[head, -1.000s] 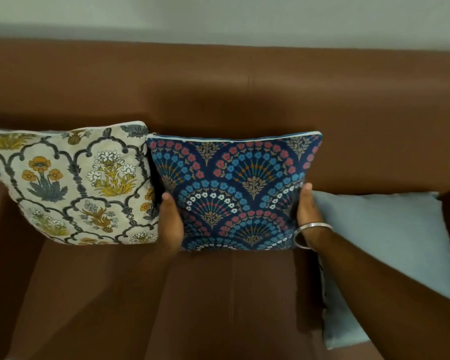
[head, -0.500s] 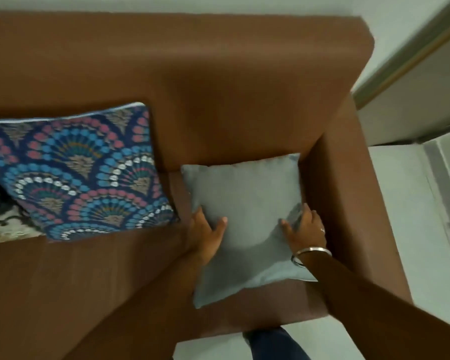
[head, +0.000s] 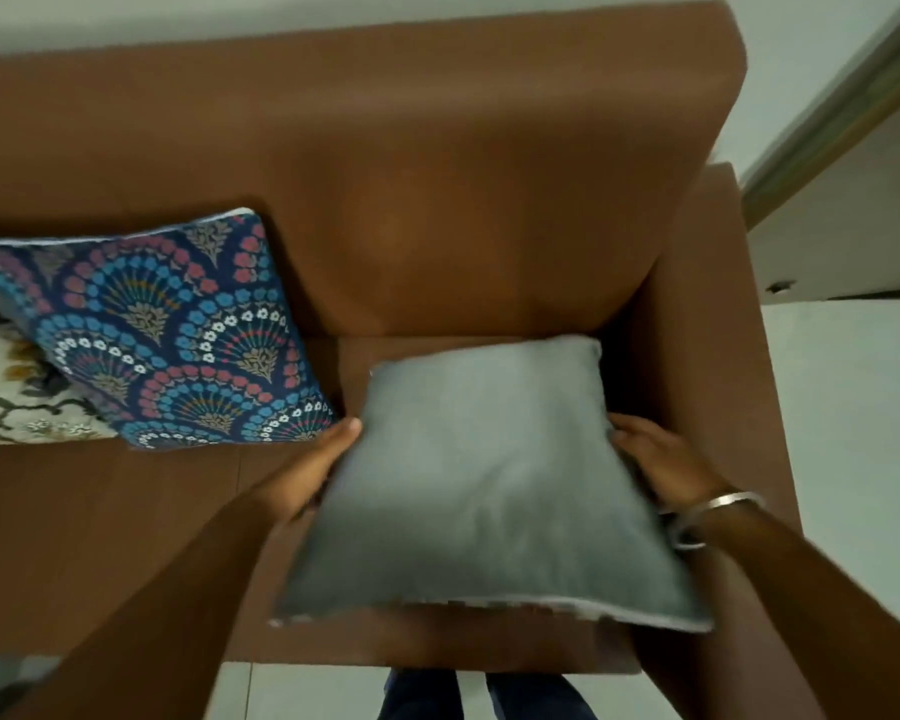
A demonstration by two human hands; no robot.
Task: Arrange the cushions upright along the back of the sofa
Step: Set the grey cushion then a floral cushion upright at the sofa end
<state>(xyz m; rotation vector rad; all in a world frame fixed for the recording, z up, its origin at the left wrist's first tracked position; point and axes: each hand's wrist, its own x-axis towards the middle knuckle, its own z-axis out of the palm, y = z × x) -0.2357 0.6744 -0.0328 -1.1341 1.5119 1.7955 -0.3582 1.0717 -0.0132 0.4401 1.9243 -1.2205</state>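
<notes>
A plain grey cushion [head: 484, 480] is lifted off the seat at the right end of the brown sofa [head: 437, 163], tilted toward me. My left hand [head: 318, 465] grips its left edge and my right hand [head: 661, 459], with a metal bangle on the wrist, grips its right edge. To the left, a blue cushion with a fan pattern [head: 162, 335] leans upright against the sofa back. Partly behind it at the far left edge shows a cream floral cushion [head: 17, 392].
The sofa's right armrest [head: 718, 356] stands close beside the grey cushion. A bare stretch of sofa back lies above the grey cushion. A pale floor [head: 853, 459] and a wall with a door frame [head: 827, 122] are to the right. My legs show below the seat edge.
The view swung right from the blue cushion to the grey one. Both hands left the blue cushion, took the grey cushion by its sides and raised it off the seat toward me.
</notes>
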